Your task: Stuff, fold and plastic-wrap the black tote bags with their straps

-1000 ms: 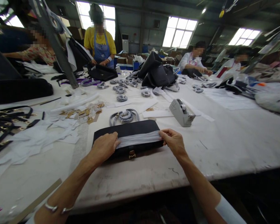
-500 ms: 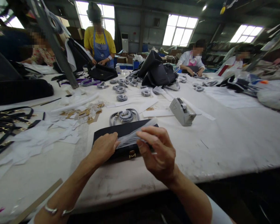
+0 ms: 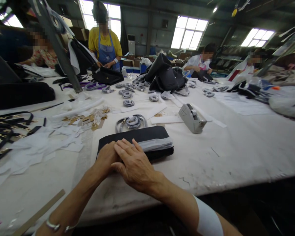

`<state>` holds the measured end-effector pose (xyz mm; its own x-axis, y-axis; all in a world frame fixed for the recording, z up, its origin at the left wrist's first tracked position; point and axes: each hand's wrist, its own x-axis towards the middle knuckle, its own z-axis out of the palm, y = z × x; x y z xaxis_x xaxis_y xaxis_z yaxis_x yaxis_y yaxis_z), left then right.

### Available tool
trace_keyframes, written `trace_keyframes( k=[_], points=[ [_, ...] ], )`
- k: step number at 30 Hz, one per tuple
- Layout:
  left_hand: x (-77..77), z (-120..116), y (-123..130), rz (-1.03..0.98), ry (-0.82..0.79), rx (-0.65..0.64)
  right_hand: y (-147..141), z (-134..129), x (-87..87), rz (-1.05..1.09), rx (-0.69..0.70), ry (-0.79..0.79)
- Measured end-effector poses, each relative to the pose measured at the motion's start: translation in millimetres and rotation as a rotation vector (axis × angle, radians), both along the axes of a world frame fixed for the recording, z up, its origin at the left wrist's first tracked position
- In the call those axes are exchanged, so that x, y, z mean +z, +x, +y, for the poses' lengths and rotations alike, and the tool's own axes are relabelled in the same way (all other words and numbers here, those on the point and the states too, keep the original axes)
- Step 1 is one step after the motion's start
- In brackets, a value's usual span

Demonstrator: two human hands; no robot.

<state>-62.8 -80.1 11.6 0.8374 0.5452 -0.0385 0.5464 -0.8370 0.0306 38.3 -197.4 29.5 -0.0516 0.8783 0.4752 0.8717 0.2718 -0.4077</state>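
Observation:
A black handbag (image 3: pixel 135 133) lies flat on the table in front of me, with a whitish translucent wrapping strip (image 3: pixel 159 144) across its front. My left hand (image 3: pixel 105 159) rests at the bag's left part, its fingers curled over the strip's near end. The fingertips and that end are hidden. My right hand (image 3: pixel 135 165) lies flat with fingers stretched out, overlapping the left fingers and pressing on the strip and bag. The bag's gold clasp is covered from view. Just behind the bag sits a coiled strap in grey wrap (image 3: pixel 132 122).
A grey tape dispenser (image 3: pixel 192 118) stands right of the bag. White paper pieces (image 3: pixel 36 147) and black straps with gold hooks (image 3: pixel 7 131) lie at left. Several wrapped strap coils (image 3: pixel 128 103) and black bags (image 3: pixel 166 75) are farther back. Co-workers (image 3: pixel 105 46) stand across the table.
My right hand has moved left and down from holding the strip up, and now lies flat beside the left. The strip now lies along the bag's front, covering the clasp area.

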Motion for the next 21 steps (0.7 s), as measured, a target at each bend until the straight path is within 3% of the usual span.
trace_keyframes(
  k=[9,21],
  points=[
    [10.0,1.3,9.8,0.084,-0.006,0.096,10.0,-2.6,-30.7,-0.055,-0.190,-0.118],
    [12.4,-1.3,8.4,0.111,0.019,0.115,20.0,-10.3,-49.9,-0.144,-0.228,-0.113]
  ],
)
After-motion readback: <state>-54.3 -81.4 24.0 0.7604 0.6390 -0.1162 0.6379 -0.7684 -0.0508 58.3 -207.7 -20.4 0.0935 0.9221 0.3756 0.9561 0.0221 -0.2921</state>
